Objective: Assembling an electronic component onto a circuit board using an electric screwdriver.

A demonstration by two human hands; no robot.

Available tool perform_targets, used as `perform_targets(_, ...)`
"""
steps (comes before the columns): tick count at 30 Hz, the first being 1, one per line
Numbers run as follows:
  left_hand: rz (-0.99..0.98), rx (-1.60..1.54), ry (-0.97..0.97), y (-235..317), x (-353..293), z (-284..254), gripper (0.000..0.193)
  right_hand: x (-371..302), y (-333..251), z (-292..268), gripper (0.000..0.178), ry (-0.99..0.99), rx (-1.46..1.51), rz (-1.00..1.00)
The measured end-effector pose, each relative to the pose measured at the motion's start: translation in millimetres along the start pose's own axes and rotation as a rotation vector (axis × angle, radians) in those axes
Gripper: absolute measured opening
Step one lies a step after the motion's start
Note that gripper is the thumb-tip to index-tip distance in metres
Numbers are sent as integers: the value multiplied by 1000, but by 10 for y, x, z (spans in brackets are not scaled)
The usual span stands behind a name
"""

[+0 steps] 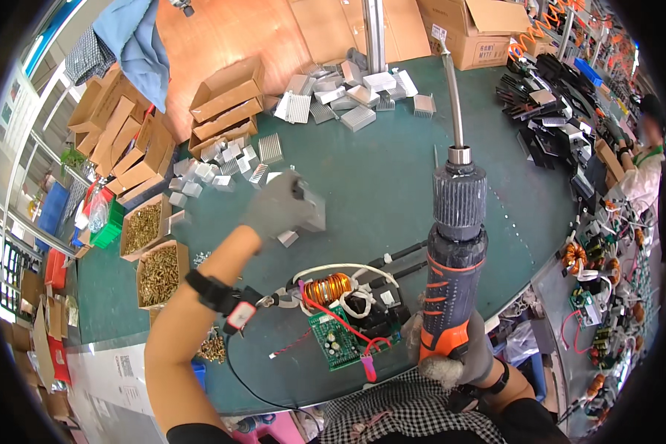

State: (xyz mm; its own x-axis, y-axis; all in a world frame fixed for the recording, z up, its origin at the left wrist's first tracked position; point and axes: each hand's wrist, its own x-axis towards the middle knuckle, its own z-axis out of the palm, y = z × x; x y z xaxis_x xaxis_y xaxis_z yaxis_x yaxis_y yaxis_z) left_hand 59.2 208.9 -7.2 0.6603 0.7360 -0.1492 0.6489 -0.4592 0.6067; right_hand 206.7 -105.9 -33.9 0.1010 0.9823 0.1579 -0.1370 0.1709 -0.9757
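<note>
My left hand (pixel 274 206), in a grey glove, reaches out over the green table and grips a small silver heat sink (pixel 316 213), blurred by motion. Another small silver block (pixel 288 238) lies just below that hand. At the lower right my right hand (pixel 475 354), also gloved, is wrapped round the handle of a black and orange power screwdriver (pixel 455 274), held upright with its long bit pointing away from me. Between my arms lies a green circuit board (pixel 337 342) with red wires, beside a copper-wound coil (pixel 327 287) and black cables.
Finned silver heat sinks (pixel 359 118) are heaped at the back. Cardboard boxes of brass screws (pixel 163 275) stand at the left, below stacked cartons (pixel 226 96). Black finned parts (pixel 544 111) and wired coil assemblies (pixel 592 296) crowd the right, where another person (pixel 644 177) works.
</note>
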Motion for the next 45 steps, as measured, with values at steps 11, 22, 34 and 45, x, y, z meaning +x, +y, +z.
perform_targets(11, 203, -417, -451, 755, -895, 135, 66, 24, -10, 104, 71, 75, 108, -48)
perform_targets(22, 81, 178, -701, 905, -766, 392, 52, 71, 92, 128, 64, 128, 40, -107)
perform_targets(34, 152, -297, -745, 861, -843, 308, 53, 272, 128, 186, 63, 207, 172, -150)
perform_targets(45, 389, -63, -909, 1068, -846, 315, 53, 561, 19, 157, 53, 216, 183, -135)
